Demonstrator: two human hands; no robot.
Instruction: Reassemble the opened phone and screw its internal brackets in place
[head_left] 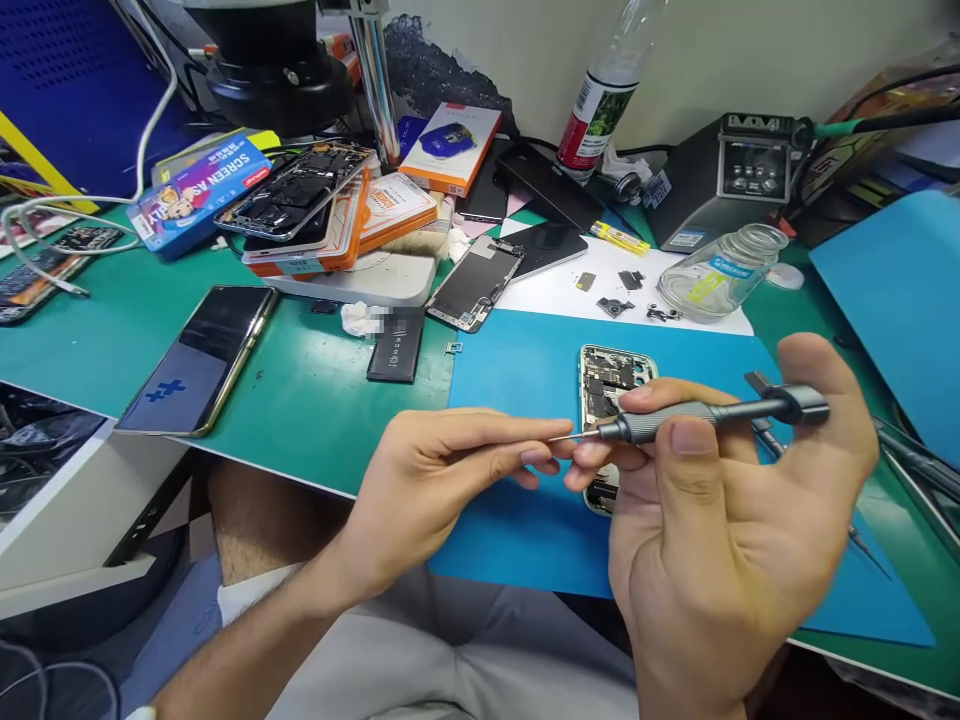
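Note:
My right hand (720, 530) is wrapped round a grey precision screwdriver (667, 420), its cap end resting against a finger on the right. The thin shaft points left, where the fingertips of my left hand (450, 465) pinch its tip. Whether a screw sits at that tip is hidden by the fingers. Below and behind the screwdriver an opened phone (611, 375) lies on the blue mat (517, 400), its circuit board exposed; my right hand covers part of it.
Left of the mat are a black battery (397, 345), a detached screen (480, 282) and a phone (199, 360). Small parts (615, 307) lie on white paper beside a tipped glass jar (712, 275). Tweezers (870, 550) lie at right. Boxes (300, 255) and a bottle (600, 100) stand behind.

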